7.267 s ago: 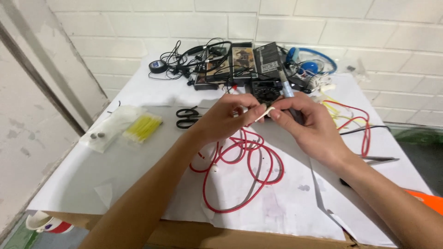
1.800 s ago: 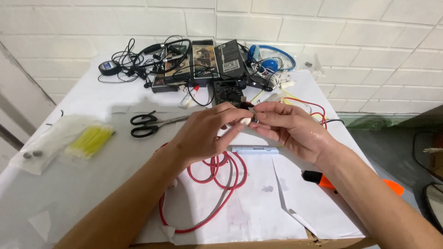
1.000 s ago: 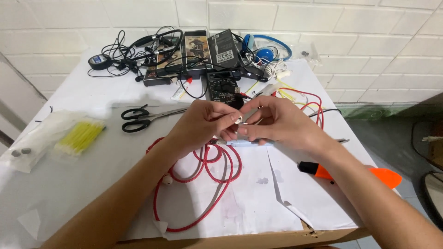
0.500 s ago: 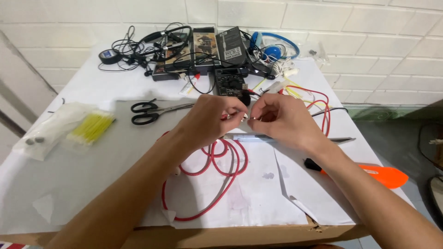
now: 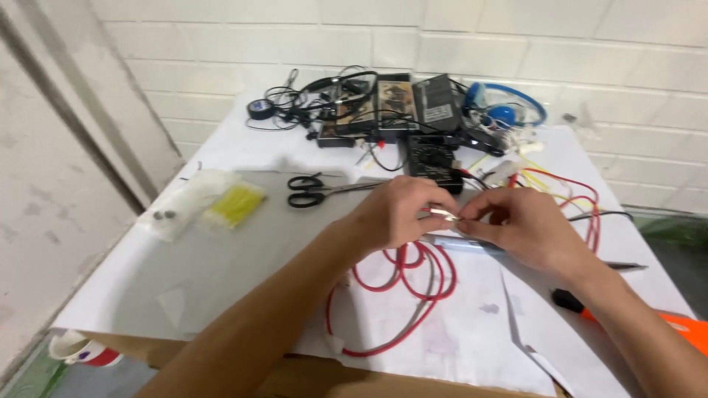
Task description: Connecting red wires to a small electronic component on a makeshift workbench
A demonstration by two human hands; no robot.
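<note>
Left hand [image 5: 398, 214]: fingertips pinch a small white connector [image 5: 445, 214].
Right hand [image 5: 527, 232]: fingertips pinch the connector's other end.
Below: coiled red wire [image 5: 402, 295].

White table [image 5: 221, 147] carries scissors [image 5: 313, 191]; red cable [image 5: 402, 291]; paper sheets [image 5: 457, 324].

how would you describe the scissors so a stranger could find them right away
Start at the white-covered table against the brick wall. Left of the left hand, before the tangle of black cables, lie the scissors: closed, black looped handles, slim metal blades, the only cutting tool there.
</note>
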